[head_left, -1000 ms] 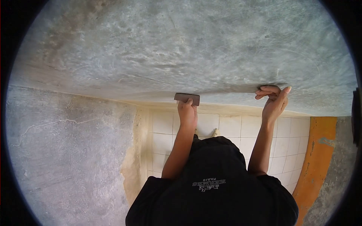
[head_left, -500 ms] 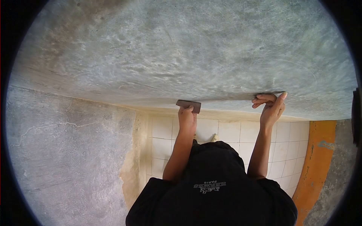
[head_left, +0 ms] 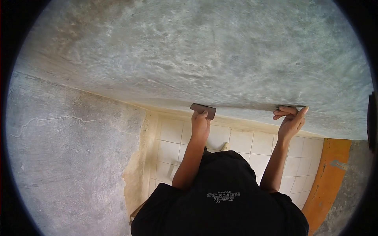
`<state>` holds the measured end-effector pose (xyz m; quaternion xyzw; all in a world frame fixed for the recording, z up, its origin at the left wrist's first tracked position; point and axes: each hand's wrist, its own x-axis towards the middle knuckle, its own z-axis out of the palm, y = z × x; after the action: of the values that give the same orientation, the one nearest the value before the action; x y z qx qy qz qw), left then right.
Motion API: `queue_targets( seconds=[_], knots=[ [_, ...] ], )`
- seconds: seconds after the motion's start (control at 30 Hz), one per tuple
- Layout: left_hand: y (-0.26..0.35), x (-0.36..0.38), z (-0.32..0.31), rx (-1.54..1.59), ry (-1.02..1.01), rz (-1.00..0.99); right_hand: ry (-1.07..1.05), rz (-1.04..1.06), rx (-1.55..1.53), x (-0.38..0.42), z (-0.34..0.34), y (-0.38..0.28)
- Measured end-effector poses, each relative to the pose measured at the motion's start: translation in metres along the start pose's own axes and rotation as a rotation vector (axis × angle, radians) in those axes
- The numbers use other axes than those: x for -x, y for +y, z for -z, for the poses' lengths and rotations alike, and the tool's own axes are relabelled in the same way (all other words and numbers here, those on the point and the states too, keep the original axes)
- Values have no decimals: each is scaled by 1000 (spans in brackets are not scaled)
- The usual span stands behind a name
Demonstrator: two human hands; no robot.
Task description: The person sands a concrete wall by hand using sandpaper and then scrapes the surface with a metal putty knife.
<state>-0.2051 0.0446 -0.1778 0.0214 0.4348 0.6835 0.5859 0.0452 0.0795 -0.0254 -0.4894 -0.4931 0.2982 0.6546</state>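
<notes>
My left hand (head_left: pixel 201 124) grips a small brown rectangular piece of what looks like sandpaper (head_left: pixel 203 110), with the thumb on its near side. The piece is held up close to the grey wall (head_left: pixel 212 51), and its far side is hidden. To the right, my right hand (head_left: pixel 291 121) rests against the same wall with its fingers spread and partly bent. A dark shadow lies along the wall by these fingertips. Whether anything thin lies under them cannot be seen.
A second grey wall (head_left: pixel 75 149) with a crack and a peeling edge meets the first at the left. White floor tiles (head_left: pixel 169 129) lie below, with part of a foot (head_left: pixel 225 146) showing. An orange painted strip (head_left: pixel 328 177) stands at the right.
Both hands appear slightly further right and lower in the view, the left still holding the sandpaper. The camera view has tilted a little, so the walls and floor have shifted too.
</notes>
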Motion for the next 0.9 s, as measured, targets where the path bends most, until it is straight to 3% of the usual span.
queue_targets(
  seconds=[0.13,0.27,0.37,0.57,0.77,0.9],
  knots=[
    [8,10,-16,18,-12,-48,0,12,-2,2,-1,1],
    [-5,-10,8,-47,52,13,-2,23,28,1,2,6],
    [-23,-32,40,19,-53,-16,-19,7,-104,3,4,11],
    [2,-9,9,55,-9,-5,-41,18,-111,4,6,10],
    [-27,-50,55,-26,98,-4,4,186,1,14,1,15],
    [-6,-19,30,-14,67,-46,112,490,279,30,-4,13]
  ],
)
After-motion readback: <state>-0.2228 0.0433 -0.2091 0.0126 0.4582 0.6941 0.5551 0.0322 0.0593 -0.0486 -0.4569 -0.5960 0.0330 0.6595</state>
